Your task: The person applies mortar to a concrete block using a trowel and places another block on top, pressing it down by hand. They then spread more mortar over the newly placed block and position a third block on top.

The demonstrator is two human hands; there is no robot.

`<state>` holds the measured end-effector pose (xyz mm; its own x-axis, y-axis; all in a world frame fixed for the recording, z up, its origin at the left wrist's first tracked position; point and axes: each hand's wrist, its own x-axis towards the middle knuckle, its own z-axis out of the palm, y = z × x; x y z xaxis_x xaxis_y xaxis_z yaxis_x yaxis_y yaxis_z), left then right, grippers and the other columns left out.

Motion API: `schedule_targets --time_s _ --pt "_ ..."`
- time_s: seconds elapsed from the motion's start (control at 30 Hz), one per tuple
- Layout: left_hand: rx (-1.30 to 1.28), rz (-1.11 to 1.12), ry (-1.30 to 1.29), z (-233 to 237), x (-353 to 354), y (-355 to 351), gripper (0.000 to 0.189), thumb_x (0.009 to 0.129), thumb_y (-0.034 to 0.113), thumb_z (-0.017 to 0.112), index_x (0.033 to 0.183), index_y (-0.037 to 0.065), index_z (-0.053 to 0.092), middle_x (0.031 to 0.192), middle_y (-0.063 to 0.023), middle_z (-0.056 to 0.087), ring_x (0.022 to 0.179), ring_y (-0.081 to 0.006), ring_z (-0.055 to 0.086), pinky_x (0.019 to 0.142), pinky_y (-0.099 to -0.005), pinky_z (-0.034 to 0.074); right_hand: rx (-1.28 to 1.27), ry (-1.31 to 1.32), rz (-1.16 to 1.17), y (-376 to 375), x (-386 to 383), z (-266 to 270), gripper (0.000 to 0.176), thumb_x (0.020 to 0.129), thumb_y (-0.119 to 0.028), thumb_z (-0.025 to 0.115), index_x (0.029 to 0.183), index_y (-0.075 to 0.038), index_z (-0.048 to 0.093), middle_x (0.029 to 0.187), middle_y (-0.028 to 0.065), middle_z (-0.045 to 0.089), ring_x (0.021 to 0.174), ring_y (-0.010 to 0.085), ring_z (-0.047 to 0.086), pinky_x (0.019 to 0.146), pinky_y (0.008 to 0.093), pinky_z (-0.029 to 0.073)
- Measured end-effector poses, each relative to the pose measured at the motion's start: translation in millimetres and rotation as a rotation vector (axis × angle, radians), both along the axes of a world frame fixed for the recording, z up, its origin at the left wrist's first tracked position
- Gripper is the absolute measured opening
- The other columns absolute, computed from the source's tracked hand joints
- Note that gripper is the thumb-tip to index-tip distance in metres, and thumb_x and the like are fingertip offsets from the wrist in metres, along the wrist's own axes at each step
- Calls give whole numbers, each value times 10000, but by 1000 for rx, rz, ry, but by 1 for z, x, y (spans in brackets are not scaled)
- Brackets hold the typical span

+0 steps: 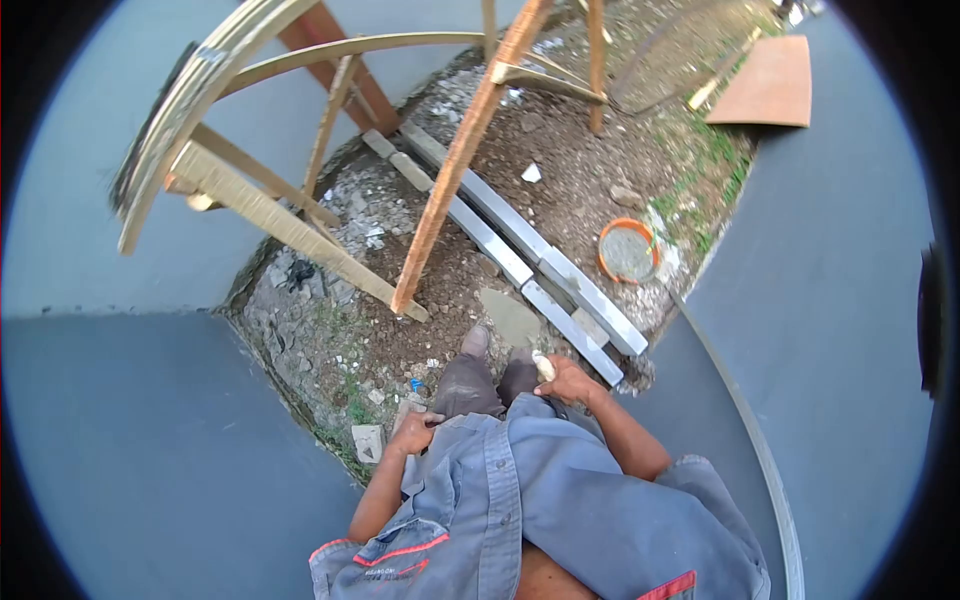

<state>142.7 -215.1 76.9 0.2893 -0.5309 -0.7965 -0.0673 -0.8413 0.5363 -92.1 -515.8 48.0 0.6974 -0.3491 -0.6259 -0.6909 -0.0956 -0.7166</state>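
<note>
2 hands low: right hand closed around pale lump; left hand curled against shirt, grip unclear.

your shirt is blue-grey with red trim; your trousers dark grey; the lump in your right hand off-white; the pan orange-rimmed, grey inside; the bars pale grey; the plank reddish-tan

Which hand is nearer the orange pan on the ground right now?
Right. The right hand, gripping a pale lump, sits below-left of the orange pan in view; the left hand rests by the trouser leg, farther away.
</note>
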Motion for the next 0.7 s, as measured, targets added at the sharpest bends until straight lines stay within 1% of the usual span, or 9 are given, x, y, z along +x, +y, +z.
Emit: schedule_targets --time_s 0.07,0.13,0.17,0.2,0.23,0.3,0.33,0.5,0.7 --pt "-94 -289 -277 -9 -10 -10 187 788 147 677 929 46 747 974 -197 702 919 -333 681 844 -377 523 22 -10 -39 20 -12 -16 557 639 -271 844 1054 18 611 990 217 664 957 350 634 854 400 491" --pt "-121 -376 -309 -10 -5 -15 164 791 131 660 900 36 738 940 -192 701 912 -356 672 834 -398 525 39 63 92 32 -15 -4 498 648 -266 835 1012 0 624 971 211 668 964 356 636 851 415 494" --pt "-159 -408 -358 -9 0 -20 146 795 115 642 871 26 730 905 -188 699 905 -378 664 825 -419 526 50 74 47 37 -17 -2 498 648 -266 835 1012 0 624 971 211 668 964 356 636 851 415 494" --pt "-180 -404 -358 -5 5 -24 133 810 106 635 843 -3 705 836 -162 705 803 -313 681 758 -391 525 57 107 46 43 -19 0 487 659 -275 828 1010 -6 622 976 206 668 966 359 633 842 422 490" --pt "-182 -444 -344 1 13 -28 133 810 106 635 843 -3 705 836 -162 705 803 -313 681 758 -391 525 64 138 48 47 -22 1 476 670 -283 820 1007 -13 620 982 202 668 969 361 629 833 429 487" --pt "-84 -299 -91 20 32 -45 134 824 87 616 865 -9 701 763 -96 693 696 -182 634 663 -334 496 57 127 -31 54 -31 -8 478 677 -283 818 1024 -20 620 975 202 671 957 367 633 833 427 488" --pt "-66 -178 121 28 40 -50 109 835 64 595 834 -3 680 700 -16 633 650 -89 537 592 -282 438 26 115 -85 57 -35 -10 475 681 -282 817 1026 -22 619 977 203 671 960 367 634 830 427 487" --pt "23 -447 218 32 71 -64 108 833 48 567 759 2 630 671 25 578 619 -80 496 561 -269 404 -87 258 -335 76 -40 0 468 703 -276 805 1038 -7 620 1032 223 661 1015 384 624 858 446 486" --pt "46 -445 272 23 97 -73 112 810 53 560 802 -9 653 704 9 609 639 -86 522 578 -271 422 -24 290 -440 91 -29 2 442 699 -214 795 1029 18 615 1032 236 657 1031 393 618 874 440 485"
